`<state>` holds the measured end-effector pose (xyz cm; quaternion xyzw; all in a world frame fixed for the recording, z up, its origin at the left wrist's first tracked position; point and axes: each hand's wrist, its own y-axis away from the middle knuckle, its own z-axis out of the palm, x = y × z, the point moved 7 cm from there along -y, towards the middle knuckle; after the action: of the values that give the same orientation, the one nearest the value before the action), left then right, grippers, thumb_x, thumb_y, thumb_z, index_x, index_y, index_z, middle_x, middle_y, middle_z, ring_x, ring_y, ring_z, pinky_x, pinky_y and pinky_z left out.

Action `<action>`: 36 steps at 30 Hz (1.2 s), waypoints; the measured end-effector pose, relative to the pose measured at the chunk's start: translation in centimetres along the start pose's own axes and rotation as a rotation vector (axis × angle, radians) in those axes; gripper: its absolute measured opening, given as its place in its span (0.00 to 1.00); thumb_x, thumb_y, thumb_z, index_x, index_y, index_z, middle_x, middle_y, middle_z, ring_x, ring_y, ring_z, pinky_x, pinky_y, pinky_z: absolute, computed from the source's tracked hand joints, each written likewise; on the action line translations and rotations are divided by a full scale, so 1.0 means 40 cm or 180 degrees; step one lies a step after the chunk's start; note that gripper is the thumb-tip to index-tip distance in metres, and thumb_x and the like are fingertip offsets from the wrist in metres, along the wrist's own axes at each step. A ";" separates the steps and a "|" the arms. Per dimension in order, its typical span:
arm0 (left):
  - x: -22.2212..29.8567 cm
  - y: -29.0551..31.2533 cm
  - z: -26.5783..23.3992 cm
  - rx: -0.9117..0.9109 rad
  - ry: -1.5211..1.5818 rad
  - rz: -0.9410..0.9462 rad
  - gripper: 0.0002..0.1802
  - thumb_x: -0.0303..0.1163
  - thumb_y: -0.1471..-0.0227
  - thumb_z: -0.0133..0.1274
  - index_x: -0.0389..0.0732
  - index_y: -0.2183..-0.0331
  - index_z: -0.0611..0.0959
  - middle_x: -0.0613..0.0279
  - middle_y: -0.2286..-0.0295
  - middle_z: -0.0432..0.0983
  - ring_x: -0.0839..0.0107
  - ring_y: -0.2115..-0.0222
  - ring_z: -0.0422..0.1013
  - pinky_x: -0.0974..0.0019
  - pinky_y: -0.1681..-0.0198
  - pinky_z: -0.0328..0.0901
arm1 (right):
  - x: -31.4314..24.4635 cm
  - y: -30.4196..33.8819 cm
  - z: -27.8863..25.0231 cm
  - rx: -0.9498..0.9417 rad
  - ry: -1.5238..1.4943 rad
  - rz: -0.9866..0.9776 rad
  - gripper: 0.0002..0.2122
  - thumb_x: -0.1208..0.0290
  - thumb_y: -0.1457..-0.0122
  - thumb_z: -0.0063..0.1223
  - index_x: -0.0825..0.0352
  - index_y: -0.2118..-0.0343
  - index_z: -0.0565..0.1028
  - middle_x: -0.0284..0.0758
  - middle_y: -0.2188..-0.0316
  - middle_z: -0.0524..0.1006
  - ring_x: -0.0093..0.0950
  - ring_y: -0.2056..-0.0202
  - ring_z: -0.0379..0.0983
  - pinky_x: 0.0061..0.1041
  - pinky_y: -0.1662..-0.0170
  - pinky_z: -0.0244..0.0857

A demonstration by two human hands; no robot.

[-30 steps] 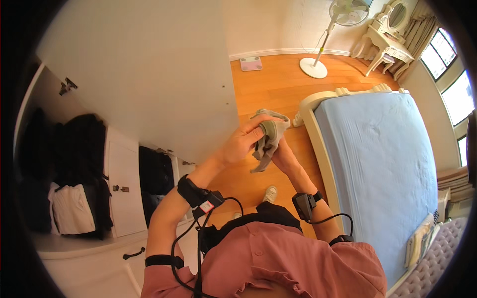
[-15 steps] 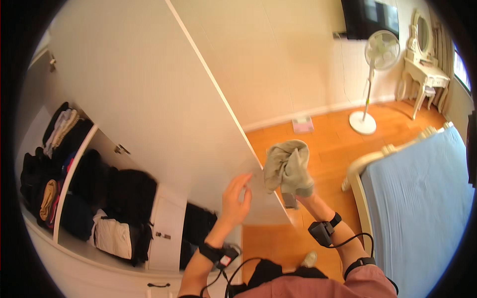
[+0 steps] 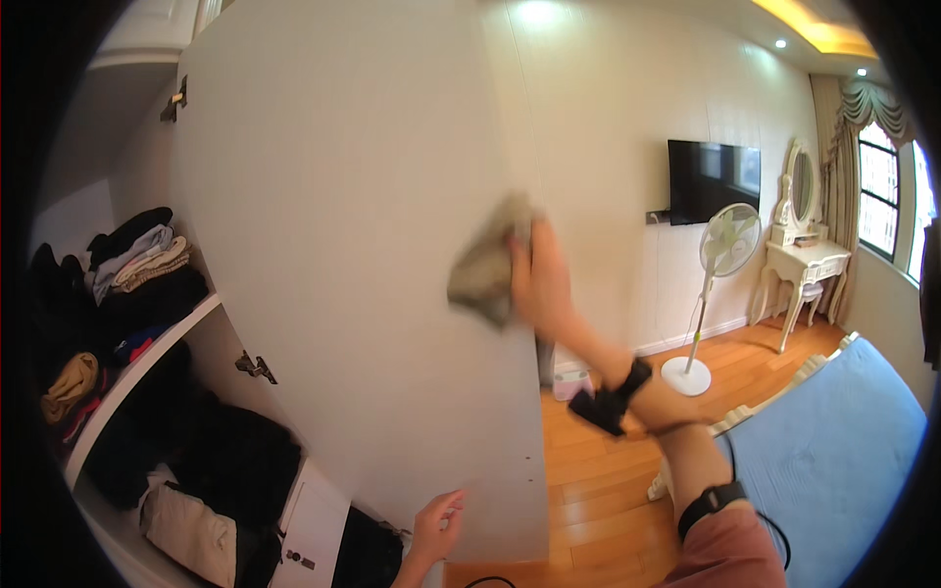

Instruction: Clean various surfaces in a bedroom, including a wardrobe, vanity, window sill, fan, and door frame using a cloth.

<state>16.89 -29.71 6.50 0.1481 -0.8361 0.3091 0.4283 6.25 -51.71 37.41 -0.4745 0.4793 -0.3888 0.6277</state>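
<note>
My right hand (image 3: pixel 549 284) grips a grey-green cloth (image 3: pixel 486 267), blurred by motion, up in front of the white wardrobe door (image 3: pixel 343 235). The cloth seems to lie against the door's inner face near its free edge; firm contact is hard to judge. Lower down, my left hand (image 3: pixel 434 531) is by the bottom part of the same door, empty, its fingers loosely bent and partly apart. The door stands swung out on metal hinges (image 3: pixel 257 367).
Left of the door, wardrobe shelves (image 3: pixel 147 367) hold folded clothes (image 3: pixel 152 260) and a pale garment (image 3: pixel 191 529). To the right are a white standing fan (image 3: pixel 730 240), a blue-covered bed (image 3: pixel 833 441) and a dressing table (image 3: pixel 809 260). A pink scale (image 3: pixel 571 384) lies by the wall.
My right hand has raised the cloth up and left, from beside the door's lower edge to its upper face. My left hand sits lower in view. The view has tilted up.
</note>
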 end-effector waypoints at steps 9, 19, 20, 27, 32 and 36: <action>-0.211 0.053 -0.101 0.0250 -0.0056 -0.0153 0.16 0.32 0.49 0.47 0.34 0.58 0.75 0.52 0.68 0.76 0.67 0.67 0.74 0.68 0.65 0.67 | -0.156 -0.735 0.173 0.0119 0.2325 -0.1139 0.11 0.67 0.48 0.46 0.67 0.63 0.71 0.51 0.59 0.67 0.42 0.54 0.62 0.41 0.54 0.58; -0.254 0.019 -0.122 0.0010 0.0503 -0.0334 0.14 0.23 0.52 0.45 0.34 0.61 0.75 0.56 0.67 0.75 0.72 0.68 0.73 0.70 0.66 0.67 | 0.129 -0.043 0.188 -0.0740 0.1875 -0.0645 0.32 0.56 0.52 0.50 0.77 0.51 0.56 0.59 0.50 0.52 0.56 0.49 0.47 0.47 0.48 0.49; -0.262 0.013 -0.120 0.0005 0.0527 -0.0383 0.14 0.23 0.52 0.45 0.34 0.61 0.75 0.56 0.67 0.75 0.72 0.68 0.73 0.70 0.66 0.67 | 0.138 0.038 0.183 -0.0834 0.1830 -0.0506 0.31 0.58 0.52 0.51 0.77 0.52 0.57 0.59 0.50 0.52 0.56 0.50 0.47 0.48 0.48 0.48; -0.242 -0.011 -0.116 -0.0242 0.0671 -0.0392 0.14 0.26 0.49 0.44 0.35 0.59 0.74 0.55 0.66 0.74 0.68 0.68 0.72 0.67 0.66 0.67 | 0.145 0.284 0.123 -0.0541 0.1821 -0.0249 0.25 0.72 0.51 0.48 0.75 0.50 0.57 0.56 0.53 0.56 0.53 0.51 0.51 0.43 0.47 0.45; -0.258 0.017 -0.142 -0.0148 0.0842 -0.0356 0.15 0.27 0.47 0.42 0.35 0.57 0.72 0.55 0.65 0.73 0.68 0.68 0.72 0.67 0.65 0.67 | 0.080 0.290 0.153 -0.0644 0.2197 -0.0495 0.23 0.74 0.48 0.43 0.75 0.49 0.56 0.57 0.48 0.52 0.55 0.46 0.46 0.44 0.44 0.41; -0.269 0.028 -0.148 -0.0116 0.0956 -0.0276 0.15 0.27 0.47 0.42 0.35 0.57 0.72 0.55 0.66 0.73 0.67 0.68 0.72 0.67 0.65 0.67 | 0.063 0.303 0.175 -0.0754 0.2063 -0.0345 0.23 0.74 0.48 0.42 0.80 0.51 0.55 0.60 0.47 0.49 0.59 0.46 0.42 0.51 0.44 0.37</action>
<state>26.36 -25.22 0.01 0.1284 -0.7609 0.2938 0.5641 14.03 -49.51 25.70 -0.4207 0.6696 -0.4936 0.3619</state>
